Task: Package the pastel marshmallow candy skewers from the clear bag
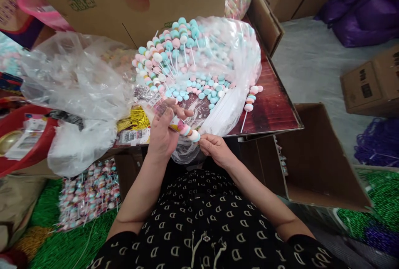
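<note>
Looking down from the head view, I saw two bare hands meet at the near edge of a dark red table. The left hand was curled about a printed wrapper, its thumb uppermost. A candy skewer lay slantwise between the hands, its upper part within the wrapper and its lowest pastel pieces bare. The right hand pinched the lower end between thumb and forefinger, its other fingers folded in; those fingertips hid whatever stick was there. Whether the skewer was sliding either way, I couldn't tell.

To my mind the job asked for a light touch: the left hand keeping the wrapper's mouth slack and round, the right holding the skewer straight in line with it, so that no piece snagged on the film. Guiding by the stick seemed safer than squeezing the candy, which looked soft enough to dent or twist.

Beyond the hands, a heap of skewers leaned beside a clear bag, with loose candy pieces in front and a bundle of white sticks near the right hand. One lone skewer lay on the table, right of the bag. Gold ties sat just left of the left hand, apart from it.
</note>
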Available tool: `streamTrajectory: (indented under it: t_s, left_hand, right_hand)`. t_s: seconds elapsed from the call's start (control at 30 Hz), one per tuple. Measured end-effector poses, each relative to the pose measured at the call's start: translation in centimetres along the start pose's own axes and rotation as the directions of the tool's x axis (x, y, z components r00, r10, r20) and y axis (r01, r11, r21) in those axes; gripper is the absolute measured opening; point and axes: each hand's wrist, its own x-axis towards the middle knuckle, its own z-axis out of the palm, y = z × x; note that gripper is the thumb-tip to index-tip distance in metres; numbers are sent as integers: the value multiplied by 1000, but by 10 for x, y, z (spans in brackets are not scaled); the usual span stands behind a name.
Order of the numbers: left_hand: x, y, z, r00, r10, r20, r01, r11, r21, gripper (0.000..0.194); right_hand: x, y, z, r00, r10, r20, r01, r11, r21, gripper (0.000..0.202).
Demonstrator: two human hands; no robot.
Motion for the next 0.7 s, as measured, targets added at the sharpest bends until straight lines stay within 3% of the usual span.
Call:
streamTrajectory:
  t_s: [0.17,0.27,0.5,0.6,0.7]
  left_hand:
    - [-4,-16,10,996,-24,-83,25,1000,10,31]
    - [-7,-23,10,992,-74,-103,78,996,36,37]
    - [-11,-32,12,993,-85,-79,88,995,36,38]
    - [-8,-30,12,992,-79,-103,84,995,46,39]
    - [-7,-33,10,993,-73,-90,79,995,56,39]
  right_hand:
    - [-4,-2,1,971,-169,-169,136,972,-191,45]
    - [-6,-3,-1,953,-253,-169,182,919,-350,47]
    - [-1,-6,-3,986,-129,-106,91,947,-308,54]
    - [-2,-10,-4,984,-152,-92,111,929,-352,45]
    - [-4,-8,-2,965,-218,-148,143,906,-399,37]
